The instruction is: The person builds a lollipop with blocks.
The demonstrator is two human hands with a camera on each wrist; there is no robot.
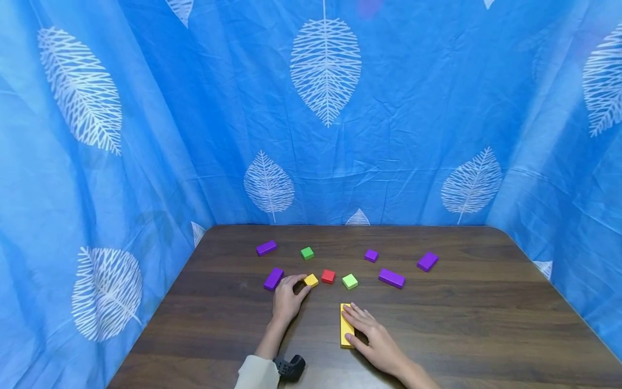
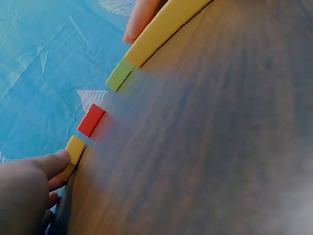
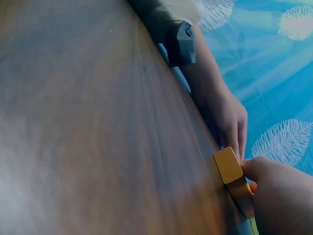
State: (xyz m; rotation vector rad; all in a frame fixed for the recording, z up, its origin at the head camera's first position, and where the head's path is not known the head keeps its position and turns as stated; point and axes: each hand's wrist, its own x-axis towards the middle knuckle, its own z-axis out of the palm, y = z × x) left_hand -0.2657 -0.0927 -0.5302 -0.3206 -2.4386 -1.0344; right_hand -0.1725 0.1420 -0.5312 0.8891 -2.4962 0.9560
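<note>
Left fingers [image 1: 303, 293] pinch the small yellow square block [image 1: 311, 280], 11 o'clock from the long yellow rectangular block [image 1: 345, 326], axis 12-to-6, beneath loosely extended right fingers [image 1: 357, 319].

The head camera looks forward and down from high up, over most of the table [image 1: 461, 324]. Each wrist camera sits low and close (the table looks tipped there), one facing the left hand [image 2: 29, 186], one the right hand [image 3: 281, 196]. All three see the long yellow block [image 1: 345, 328].
</note>
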